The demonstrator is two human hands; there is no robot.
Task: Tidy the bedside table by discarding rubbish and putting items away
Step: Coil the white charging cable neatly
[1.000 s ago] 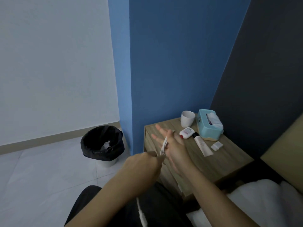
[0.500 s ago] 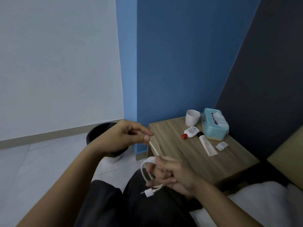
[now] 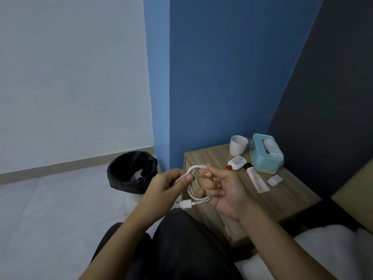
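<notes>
Head view: cable (image 3: 196,196) partly hand-hidden.

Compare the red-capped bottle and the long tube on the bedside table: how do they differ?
The red-capped bottle is short and squat; the long tube is slim and much longer. The bottle has a red cap and a printed label; the tube has a dark cap and a plain pale body. Both lie flat on the bedside table, beside the tissue box.

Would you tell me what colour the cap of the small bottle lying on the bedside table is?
Red, on the small white bottle; the head view shows it.
</notes>
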